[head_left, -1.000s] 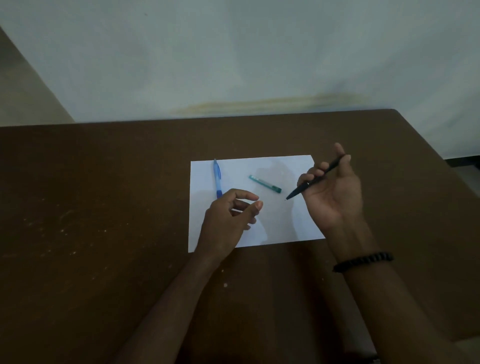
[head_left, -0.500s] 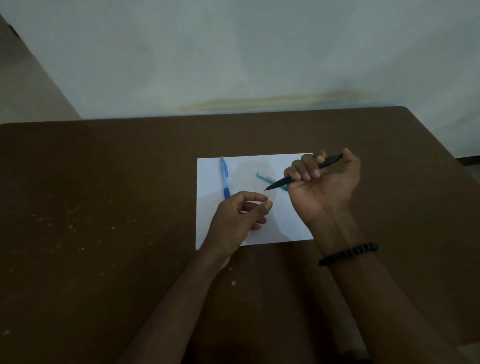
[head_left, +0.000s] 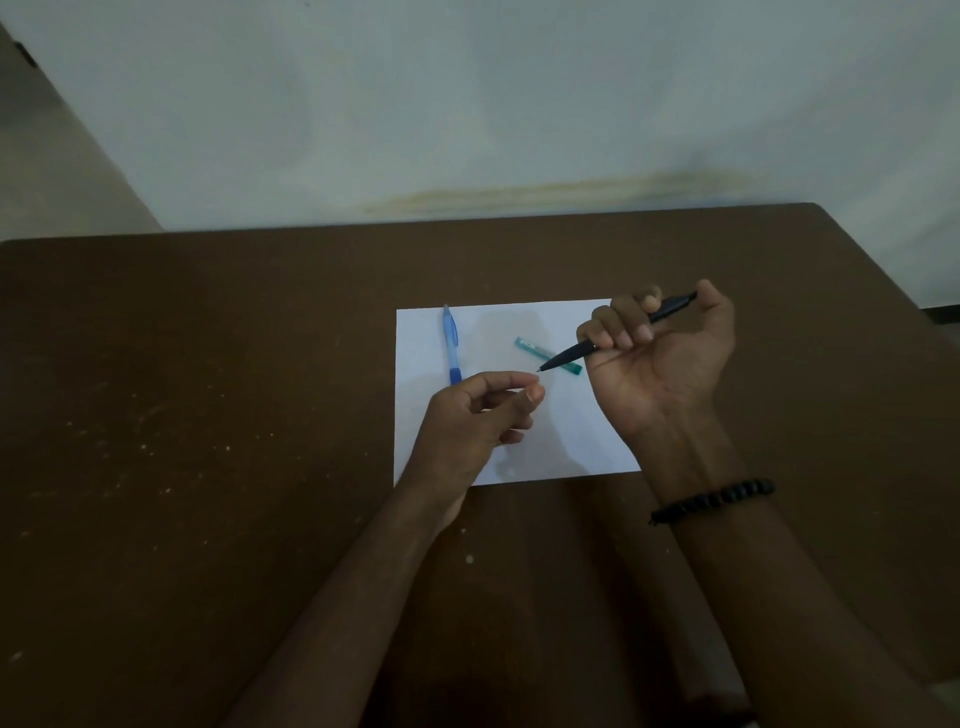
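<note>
A slim black pen, tip pointing left, is gripped in the curled right hand over the paper's right edge. The left hand is loosely curled and holds nothing. Brown table spreads wide to the left.

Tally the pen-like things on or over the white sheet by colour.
Blue: 1, a long blue plastic pen lying on the white paper sheet.
Teal: 1, a short teal plastic pen or cap lying on the sheet.
Black: 1, a slim black pen gripped in the right hand.
Total: 3
</note>
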